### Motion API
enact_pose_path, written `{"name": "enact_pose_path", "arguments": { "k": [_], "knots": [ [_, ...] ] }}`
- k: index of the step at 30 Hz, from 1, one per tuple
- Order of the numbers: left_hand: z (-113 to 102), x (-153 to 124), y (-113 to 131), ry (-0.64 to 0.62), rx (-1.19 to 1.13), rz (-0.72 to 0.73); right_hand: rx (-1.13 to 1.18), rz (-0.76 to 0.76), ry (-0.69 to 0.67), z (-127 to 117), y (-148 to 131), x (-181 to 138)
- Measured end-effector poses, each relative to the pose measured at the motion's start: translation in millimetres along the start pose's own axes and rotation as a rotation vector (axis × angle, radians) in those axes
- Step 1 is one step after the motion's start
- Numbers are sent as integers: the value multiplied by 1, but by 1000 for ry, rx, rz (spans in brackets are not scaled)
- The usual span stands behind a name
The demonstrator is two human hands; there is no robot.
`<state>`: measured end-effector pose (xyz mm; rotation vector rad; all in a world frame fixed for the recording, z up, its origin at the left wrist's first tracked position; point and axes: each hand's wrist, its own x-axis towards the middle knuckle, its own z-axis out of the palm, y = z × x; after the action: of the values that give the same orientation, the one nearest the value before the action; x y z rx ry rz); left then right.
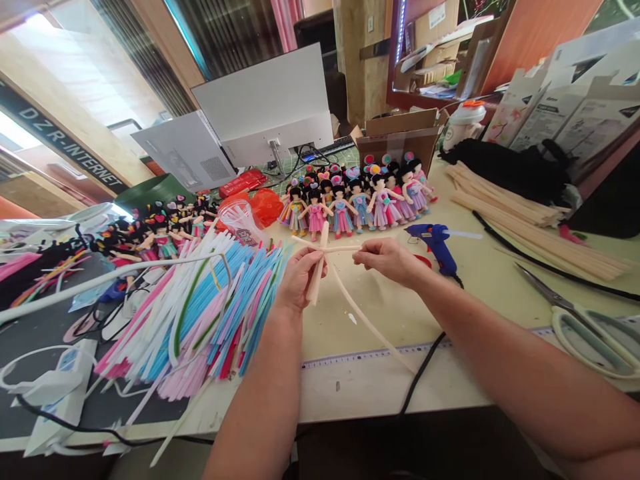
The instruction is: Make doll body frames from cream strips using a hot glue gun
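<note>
over a pale yellow worktable (pixel 385 300), on my remote feed, the left hand (pixel 296 275) pinches a beige chenille-stem bundle (pixel 317 283), its long axis pointing forward; the right hand (pixel 384 259), apart on its right, pinches a thinner beige stem (pixel 347 249) crossing it sideways. a loose tail (pixel 370 325) trails lower right. fingers cover part of the bundle; i cannot tell how the crossing joins.

On the table (pixel 360 400): dolls (pixel 340 212), centre; monitor (pixel 267 100), behind these; pipe-cleaner heap (pixel 200 307), left; glue gun (pixel 436 245), right; scissors (pixel 564 304), farther right, nearer the front; ruler (pixel 370 356), along the front (a cord (pixel 421 373) crossing it). Above it: held strips (pixel 325 241), before the dolls.
</note>
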<state>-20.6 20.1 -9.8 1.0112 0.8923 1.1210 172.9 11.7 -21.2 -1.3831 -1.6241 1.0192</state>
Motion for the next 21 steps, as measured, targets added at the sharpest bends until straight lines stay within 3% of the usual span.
{"name": "enact_pose_path", "arguments": {
  "k": [4,10,17,21],
  "knots": [
    [2,0,-3,12,-24,-13,-3,-97,-59,5,-2,-3],
    [5,0,-4,45,17,-54,-223,-346,-95,13,-16,-18],
    [10,-1,-12,13,19,-106,-414,-630,328,16,-19,-24],
    [15,-1,-16,15,4,-131,-556,-672,327,14,-12,-19]
  ]
}}
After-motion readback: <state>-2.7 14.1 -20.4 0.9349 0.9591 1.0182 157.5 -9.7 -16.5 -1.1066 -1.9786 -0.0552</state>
